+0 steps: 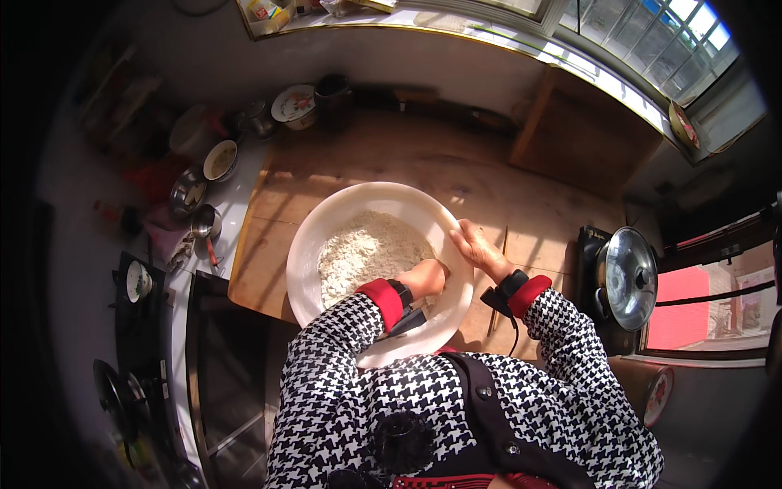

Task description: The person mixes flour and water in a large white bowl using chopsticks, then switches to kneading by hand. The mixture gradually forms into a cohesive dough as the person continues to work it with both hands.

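A large pale plastic basin stands before me on a wooden board, close against my body. It contains a mass of crumbly, off-white flour, clumped in places. My left hand reaches down inside the basin at its right side, knuckles bent; its fingertips are hidden, so its grip cannot be judged. My right hand clasps the basin's right rim, the thumb over the edge. Just right of the basin, a thin wooden stick, perhaps a chopstick, lies on the board.
The wooden board extends under the basin. Right of it, a lidded pan sits on a black cooker. Leftward are a bowl of liquid, a metal bowl and a metal ladle. Another wooden board leans beneath the window.
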`<state>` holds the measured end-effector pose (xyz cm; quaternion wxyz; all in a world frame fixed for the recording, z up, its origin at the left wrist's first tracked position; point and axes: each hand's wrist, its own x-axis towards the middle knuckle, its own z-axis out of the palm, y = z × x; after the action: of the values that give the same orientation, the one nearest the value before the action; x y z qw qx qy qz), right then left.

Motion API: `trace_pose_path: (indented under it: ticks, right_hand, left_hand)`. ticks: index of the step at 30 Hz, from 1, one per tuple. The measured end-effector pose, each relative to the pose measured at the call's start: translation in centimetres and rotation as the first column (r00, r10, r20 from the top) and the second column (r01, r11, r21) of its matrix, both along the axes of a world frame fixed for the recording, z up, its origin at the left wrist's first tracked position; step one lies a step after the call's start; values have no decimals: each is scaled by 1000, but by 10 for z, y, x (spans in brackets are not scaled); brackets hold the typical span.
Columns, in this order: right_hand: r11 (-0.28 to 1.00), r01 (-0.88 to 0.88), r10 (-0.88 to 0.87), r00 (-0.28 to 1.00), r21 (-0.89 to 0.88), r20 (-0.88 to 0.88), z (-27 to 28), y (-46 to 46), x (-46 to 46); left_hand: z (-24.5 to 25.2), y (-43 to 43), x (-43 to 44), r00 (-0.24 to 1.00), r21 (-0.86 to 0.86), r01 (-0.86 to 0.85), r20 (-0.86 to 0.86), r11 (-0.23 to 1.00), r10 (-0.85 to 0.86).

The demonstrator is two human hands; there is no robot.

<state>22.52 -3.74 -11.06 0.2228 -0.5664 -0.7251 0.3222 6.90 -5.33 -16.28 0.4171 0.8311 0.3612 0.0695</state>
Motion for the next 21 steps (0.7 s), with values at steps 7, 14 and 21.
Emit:
trace_pose_path:
  ticks: [7,14,21]
  right_hand:
    - [995,98,-98,995,-30,-4,-23,2,-1]
    - [939,277,-343,813,-205,-470,-38,-65,-2]
    - [969,212,-243,907,-126,-345,-38,-62,-1]
  left_hand:
    - [-2,20,5,997,9,-75,-27,997,75]
    - [-12,114,-79,681,-31,-730,51,683,730]
    - [-14,101,-62,821,294,-523,-81,800,566]
